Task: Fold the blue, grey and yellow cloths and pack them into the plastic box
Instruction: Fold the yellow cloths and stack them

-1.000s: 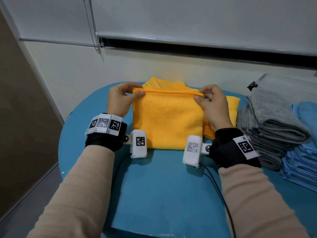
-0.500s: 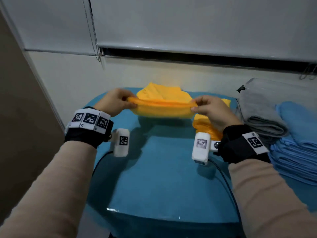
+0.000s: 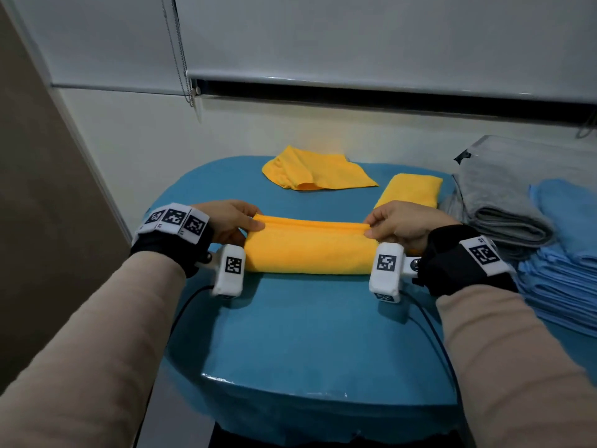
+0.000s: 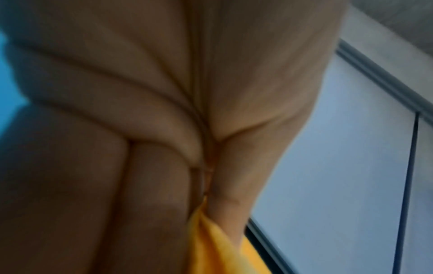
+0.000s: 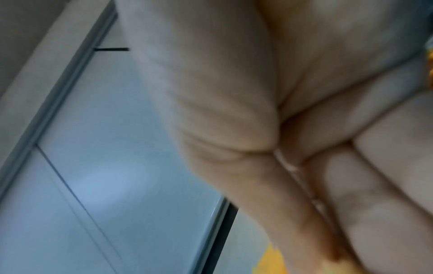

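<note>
**Yellow cloth held at both ends, mid-fold**

I hold the folded yellow cloth over the blue table, my left hand pinching its left top corner and my right hand pinching the right one, thumb against fingers on each side. The wrist views are blurred but show yellow fabric caught between my digits. Beyond it lie a loose yellow cloth and another folded yellow cloth; folded grey cloths and a stack of blue cloths sit to my right. A corner of the plastic box seems to show behind the grey pile, though I cannot tell its opening. My worry: the layers at the top edge could slip apart if either pinch loosens, or the fold could skew if one hand drops first, leaving a bundle too untidy to pack flat.
</note>
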The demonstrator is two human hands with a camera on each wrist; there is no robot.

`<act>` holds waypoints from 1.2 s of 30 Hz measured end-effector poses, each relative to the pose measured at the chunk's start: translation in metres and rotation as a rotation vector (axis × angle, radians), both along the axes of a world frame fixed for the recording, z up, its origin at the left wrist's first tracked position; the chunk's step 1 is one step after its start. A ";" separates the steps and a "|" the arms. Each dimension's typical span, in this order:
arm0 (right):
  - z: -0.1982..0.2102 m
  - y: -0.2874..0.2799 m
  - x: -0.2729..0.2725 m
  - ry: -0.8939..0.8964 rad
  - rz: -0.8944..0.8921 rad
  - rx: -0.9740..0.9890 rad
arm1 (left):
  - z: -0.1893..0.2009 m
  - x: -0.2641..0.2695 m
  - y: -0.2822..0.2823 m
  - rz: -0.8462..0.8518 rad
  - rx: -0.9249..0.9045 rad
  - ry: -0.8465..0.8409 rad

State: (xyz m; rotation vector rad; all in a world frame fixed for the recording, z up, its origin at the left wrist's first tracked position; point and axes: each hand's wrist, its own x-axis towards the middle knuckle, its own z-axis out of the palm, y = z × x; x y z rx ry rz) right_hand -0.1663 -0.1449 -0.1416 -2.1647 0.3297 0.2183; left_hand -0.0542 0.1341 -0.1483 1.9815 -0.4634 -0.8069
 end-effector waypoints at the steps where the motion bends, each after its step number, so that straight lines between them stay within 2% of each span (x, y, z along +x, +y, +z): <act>1: 0.001 0.002 0.004 -0.008 -0.045 -0.016 | 0.001 0.001 -0.003 0.022 0.017 -0.015; 6: 0.000 0.016 0.021 -0.029 -0.115 -0.228 | -0.002 0.015 -0.009 0.040 0.208 -0.131; 10: 0.000 0.031 0.023 0.003 -0.014 -0.463 | -0.002 0.020 -0.012 -0.007 0.409 -0.208; 15: 0.005 0.042 0.017 0.132 0.111 -0.634 | -0.001 0.025 -0.017 -0.041 0.483 -0.257; 17: 0.006 0.044 0.016 0.132 0.115 -0.664 | 0.000 0.020 -0.022 -0.068 0.502 -0.250; 19: 0.006 0.044 0.016 0.116 0.103 -0.672 | 0.002 0.016 -0.025 -0.074 0.533 -0.312; 21: 0.004 0.042 0.013 0.070 0.068 -0.625 | 0.005 0.015 -0.025 -0.048 0.492 -0.388; 22: 0.004 0.040 0.011 0.030 0.034 -0.577 | 0.006 0.014 -0.024 -0.012 0.405 -0.392; 25: 0.007 0.030 0.006 -0.150 -0.113 -0.414 | 0.011 0.006 -0.022 0.134 -0.066 -0.246; 28: 0.012 0.022 0.006 -0.361 -0.284 -0.214 | 0.022 -0.004 -0.031 0.221 -0.349 -0.204; 30: 0.014 0.015 0.006 -0.423 -0.385 0.027 | 0.034 -0.008 -0.044 0.250 -0.426 -0.265; 32: 0.014 0.007 0.004 -0.469 -0.442 0.217 | 0.046 -0.006 -0.061 0.263 -0.428 -0.368; 36: 0.015 -0.007 0.004 -0.568 -0.467 0.362 | 0.073 0.001 -0.108 0.260 -0.365 -0.632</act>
